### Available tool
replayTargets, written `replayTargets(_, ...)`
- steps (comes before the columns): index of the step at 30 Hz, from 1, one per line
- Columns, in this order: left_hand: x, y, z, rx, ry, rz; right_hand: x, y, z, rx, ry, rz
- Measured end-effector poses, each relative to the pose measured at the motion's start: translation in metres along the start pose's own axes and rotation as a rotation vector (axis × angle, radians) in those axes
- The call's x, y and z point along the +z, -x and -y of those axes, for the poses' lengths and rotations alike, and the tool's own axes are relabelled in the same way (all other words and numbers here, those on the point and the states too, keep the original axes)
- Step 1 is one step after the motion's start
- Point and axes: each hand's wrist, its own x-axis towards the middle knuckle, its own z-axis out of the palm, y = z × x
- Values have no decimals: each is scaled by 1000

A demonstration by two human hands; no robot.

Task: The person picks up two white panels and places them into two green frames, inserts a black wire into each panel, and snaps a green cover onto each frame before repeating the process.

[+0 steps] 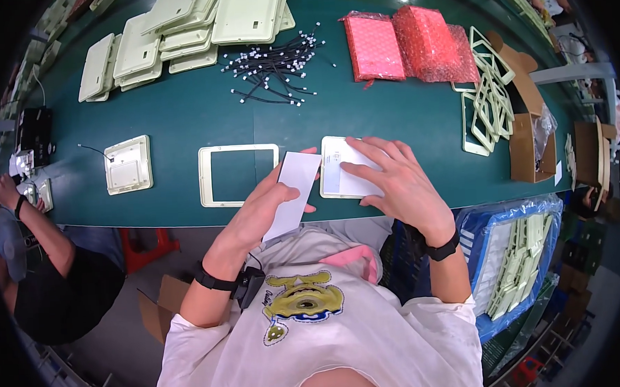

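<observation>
My left hand (245, 213) is closed on a thin white rectangular panel (298, 188), which it holds tilted above the table's near edge. My right hand (403, 182) has its fingers spread over a second white panel (333, 175) with small dark marks. That panel lies in a cream plastic frame (324, 144); the hand covers its right part. Just left of it, partly behind my left hand, an open cream frame (206, 177) rests flat on the green table. Farther left sits a cream housing (127, 167) with a thin black cable.
Cream covers (247, 16) are stacked at the back left, beside a heap of black cables (270, 64) with white connectors. Pink bubble-wrap packs (428, 43), loose frames (486, 106) and a cardboard box (529, 146) stand right. A co-worker's arm (45, 226) is at far left.
</observation>
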Motion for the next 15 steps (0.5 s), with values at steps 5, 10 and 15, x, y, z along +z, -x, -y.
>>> replayTargets(5,0,0,0,2,-15,-4,3,1,-1,3,1,2)
replayTargets(10,-1,-2,2,-7,5,5,9,4,0,29,34,3)
replayTargets(15,3,1,1,24,0,-17,9,4,5,8,73,-37)
